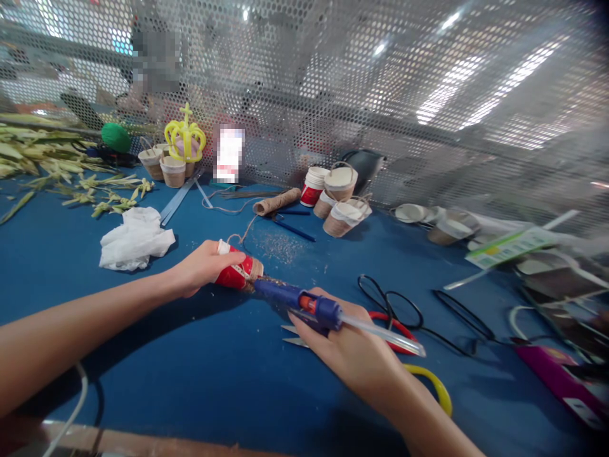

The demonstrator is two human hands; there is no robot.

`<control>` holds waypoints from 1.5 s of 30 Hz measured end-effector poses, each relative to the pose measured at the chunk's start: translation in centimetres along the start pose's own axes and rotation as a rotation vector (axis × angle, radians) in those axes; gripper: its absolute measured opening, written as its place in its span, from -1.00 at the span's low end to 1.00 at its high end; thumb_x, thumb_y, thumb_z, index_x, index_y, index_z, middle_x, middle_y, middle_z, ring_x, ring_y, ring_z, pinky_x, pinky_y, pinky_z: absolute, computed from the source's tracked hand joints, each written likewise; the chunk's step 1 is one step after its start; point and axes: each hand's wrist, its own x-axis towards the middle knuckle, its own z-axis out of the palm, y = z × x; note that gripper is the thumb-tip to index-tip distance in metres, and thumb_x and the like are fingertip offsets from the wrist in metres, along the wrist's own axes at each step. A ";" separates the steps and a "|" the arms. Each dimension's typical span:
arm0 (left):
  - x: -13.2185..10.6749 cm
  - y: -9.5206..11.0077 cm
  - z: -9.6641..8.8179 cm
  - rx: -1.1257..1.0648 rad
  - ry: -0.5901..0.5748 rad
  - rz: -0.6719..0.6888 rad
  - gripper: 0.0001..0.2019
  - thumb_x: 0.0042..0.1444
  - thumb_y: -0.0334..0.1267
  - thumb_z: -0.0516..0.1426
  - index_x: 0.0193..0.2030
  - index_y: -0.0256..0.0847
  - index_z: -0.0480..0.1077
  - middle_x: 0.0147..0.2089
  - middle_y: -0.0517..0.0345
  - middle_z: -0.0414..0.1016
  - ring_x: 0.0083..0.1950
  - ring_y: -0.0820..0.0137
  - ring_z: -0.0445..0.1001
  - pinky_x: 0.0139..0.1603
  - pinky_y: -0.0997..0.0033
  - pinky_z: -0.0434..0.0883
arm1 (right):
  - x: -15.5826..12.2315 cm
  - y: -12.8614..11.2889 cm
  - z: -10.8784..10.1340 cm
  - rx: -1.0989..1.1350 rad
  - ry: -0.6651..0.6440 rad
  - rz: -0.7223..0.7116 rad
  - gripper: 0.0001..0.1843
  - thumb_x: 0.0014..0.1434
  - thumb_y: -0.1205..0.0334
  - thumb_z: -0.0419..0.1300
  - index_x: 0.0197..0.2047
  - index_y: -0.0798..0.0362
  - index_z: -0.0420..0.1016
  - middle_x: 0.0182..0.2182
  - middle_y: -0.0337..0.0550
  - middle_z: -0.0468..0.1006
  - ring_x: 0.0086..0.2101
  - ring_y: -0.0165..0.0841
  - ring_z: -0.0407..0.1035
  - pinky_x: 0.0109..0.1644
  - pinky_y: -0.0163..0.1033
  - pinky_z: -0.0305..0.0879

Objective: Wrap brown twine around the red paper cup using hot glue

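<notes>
My left hand (204, 268) is wrapped round a red paper cup (231, 274) lying on its side, with brown twine wound about its base end. My right hand (342, 343) grips a blue glue gun (285, 297), a clear glue stick (385, 335) poking out of its back. The gun's nozzle is at the twined end of the cup; whether it touches, I cannot tell. From the cup a strand runs to the twine roll (278, 202) behind it. Scissors with red handles (397, 336) lie partly hidden under my right hand.
Twine-wrapped cups (342, 216) stand at the back, beside a metal mesh screen (285, 82). White crumpled cloth (136, 238) lies left, near dried husks (28, 152) and a yellow crown (185, 139). A black cable (404, 301) and a purple box (556, 377) are at right.
</notes>
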 end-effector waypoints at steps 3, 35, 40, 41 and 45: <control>0.0 0.0 0.0 -0.003 -0.025 0.015 -0.77 -0.08 -0.22 0.09 -0.41 -0.37 0.46 -0.47 0.05 0.51 -0.47 0.42 0.40 -0.42 0.45 0.28 | 0.2 -0.1 -0.1 0.020 0.013 -0.002 -0.90 0.03 0.30 0.03 -0.49 0.03 0.28 -0.59 -0.27 0.39 -0.58 -0.43 0.26 -0.53 -0.33 0.17; -0.4 -0.6 -0.6 0.437 -0.188 0.306 -0.70 -0.02 -0.14 0.02 -0.46 -0.38 0.38 -0.58 0.22 0.29 -0.55 0.53 0.20 -0.55 0.56 0.18 | 1.4 -0.2 -1.4 0.326 -0.061 0.356 -0.63 -0.02 0.09 0.11 -0.75 0.05 0.20 -0.83 -0.30 0.27 -0.74 -0.49 0.18 -0.62 -0.37 0.18; -0.3 -0.7 -0.7 0.422 -0.210 0.327 -0.74 -0.01 -0.15 0.02 -0.50 -0.35 0.34 -0.59 0.27 0.22 -0.56 0.55 0.15 -0.58 0.58 0.14 | 1.2 0.2 -1.7 0.339 -0.122 0.387 -0.62 -0.02 0.04 0.11 -0.71 0.08 0.28 -0.84 -0.31 0.28 -0.76 -0.52 0.16 -0.64 -0.41 0.16; -0.4 -0.7 -0.7 0.429 -0.211 0.324 -0.74 -0.01 -0.16 0.02 -0.53 -0.34 0.31 -0.60 0.28 0.17 -0.57 0.57 0.12 -0.60 0.59 0.11 | 1.2 0.3 -1.7 0.340 -0.119 0.383 -0.62 -0.01 0.03 0.10 -0.71 0.08 0.29 -0.84 -0.31 0.28 -0.76 -0.52 0.17 -0.64 -0.41 0.17; -0.6 -0.4 -0.6 0.471 -0.209 0.329 -0.74 -0.03 -0.18 0.04 -0.62 -0.29 0.20 -0.65 0.34 0.03 -0.62 0.61 -0.02 -0.67 0.60 -0.03 | 1.5 0.5 -1.4 0.344 -0.120 0.377 -0.61 0.00 0.03 0.09 -0.70 0.10 0.30 -0.83 -0.30 0.28 -0.76 -0.53 0.15 -0.67 -0.42 0.13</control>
